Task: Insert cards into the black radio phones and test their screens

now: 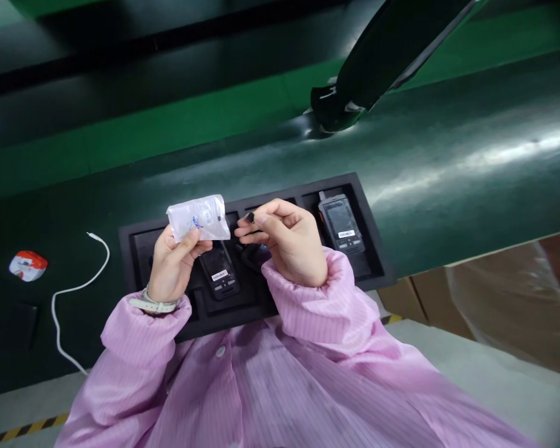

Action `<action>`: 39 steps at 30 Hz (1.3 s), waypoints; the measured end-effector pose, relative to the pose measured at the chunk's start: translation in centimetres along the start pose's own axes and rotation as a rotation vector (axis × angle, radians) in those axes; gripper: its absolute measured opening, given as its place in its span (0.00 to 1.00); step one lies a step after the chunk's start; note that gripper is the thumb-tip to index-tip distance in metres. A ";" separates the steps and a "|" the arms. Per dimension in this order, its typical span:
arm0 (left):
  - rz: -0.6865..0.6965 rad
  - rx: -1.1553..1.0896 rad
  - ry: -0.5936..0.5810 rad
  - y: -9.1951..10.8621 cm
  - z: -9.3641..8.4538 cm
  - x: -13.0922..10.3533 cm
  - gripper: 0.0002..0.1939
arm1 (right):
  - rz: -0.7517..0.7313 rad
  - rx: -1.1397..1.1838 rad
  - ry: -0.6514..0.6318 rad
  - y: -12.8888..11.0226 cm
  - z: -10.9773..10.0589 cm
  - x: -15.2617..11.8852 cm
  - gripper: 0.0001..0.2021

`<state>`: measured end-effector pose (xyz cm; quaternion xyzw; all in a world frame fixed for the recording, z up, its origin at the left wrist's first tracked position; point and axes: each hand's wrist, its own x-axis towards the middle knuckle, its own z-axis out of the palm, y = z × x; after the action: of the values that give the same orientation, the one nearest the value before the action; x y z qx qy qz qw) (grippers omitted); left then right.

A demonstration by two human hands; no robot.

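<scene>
My left hand point(175, 261) is closed on a small white plastic bag point(198, 218) with blue marks on its face, thumb on top. To its right, my right hand point(292, 239) pinches a small black piece point(250, 217) between thumb and fingers; its exact kind is too small to make out. Both hands are above a black foam tray point(371, 239) with cut-out compartments. One handheld radio point(219, 270) with a screen and white label lies partly under my left hand. Another handheld radio point(341, 223) sits in the tray's right compartment. My right hand covers part of the tray's middle.
A white cable point(74, 288) curves over the green table point(448, 186) on the left, beside a red and white round item point(28, 266). A dark post point(354, 74) rises behind the tray. Cardboard boxes point(441, 295) under plastic film stand at the lower right.
</scene>
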<state>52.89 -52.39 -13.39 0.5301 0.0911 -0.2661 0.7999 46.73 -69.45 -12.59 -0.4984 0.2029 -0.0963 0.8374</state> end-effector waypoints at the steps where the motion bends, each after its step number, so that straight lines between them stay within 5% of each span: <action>1: 0.005 -0.008 0.004 0.0 -0.1 0.0 0.21 | -0.013 -0.019 0.000 0.0 0.0 -0.1 0.14; 5: 0.052 -0.040 0.045 -0.2 -0.1 0.2 0.20 | -0.171 -0.161 -0.017 0.1 0.0 -0.5 0.08; 10: 0.087 0.009 0.080 -0.9 0.6 -0.1 0.21 | -0.260 -0.396 -0.223 0.8 0.3 -0.9 0.04; 14: 0.057 0.066 0.021 -1.0 0.6 -0.5 0.21 | -0.352 -0.530 -0.120 1.1 0.2 -0.9 0.05; 17: 0.210 0.178 -0.062 -0.5 -0.2 -0.6 0.20 | -0.532 -0.653 -0.143 0.4 -0.5 -1.0 0.04; 22: 0.324 0.528 -0.324 1.2 -1.0 -1.6 0.13 | -0.776 -0.872 -0.567 -1.6 -1.6 -1.2 0.06; 26: 0.488 0.769 -0.296 1.7 -0.7 -3.4 0.08 | -0.804 -0.900 -0.709 -2.1 -1.4 -1.9 0.07; 33: 0.912 1.038 -0.122 0.1 -1.3 -6.5 0.09 | -0.916 -0.982 -0.742 -1.5 -0.6 -4.0 0.04; 39: 0.866 1.072 -0.227 0.3 -2.5 -9.5 0.02 | -0.978 -1.108 -0.787 -1.5 -0.2 -6.3 0.04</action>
<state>45.42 -46.88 -10.13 0.8092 -0.3567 0.0147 0.4666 41.08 -68.08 -9.80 -0.8669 -0.3255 -0.1541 0.3447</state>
